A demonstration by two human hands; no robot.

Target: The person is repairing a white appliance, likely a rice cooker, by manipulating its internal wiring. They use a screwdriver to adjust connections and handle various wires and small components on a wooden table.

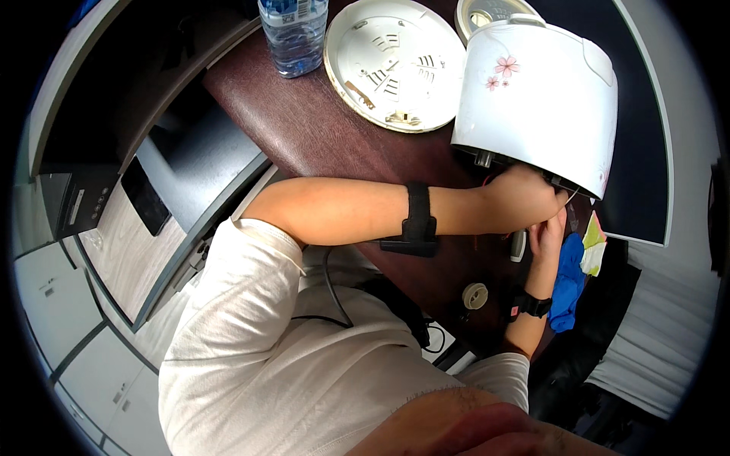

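At the wired white housing point(536, 102), left hand point(526, 196) and right hand point(547, 234) show unclear grips.

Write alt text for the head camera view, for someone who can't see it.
A person's left hand and right hand are close together at the open lower edge of a white, flower-printed appliance, over a red-brown surface; whether they grip anything is hidden. Nearby are a round white slotted disc and a clear bottle.

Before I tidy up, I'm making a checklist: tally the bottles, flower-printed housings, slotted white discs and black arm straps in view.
Bottle: 1
Flower-printed housing: 1
Slotted white disc: 1
Black arm straps: 2
Total: 5
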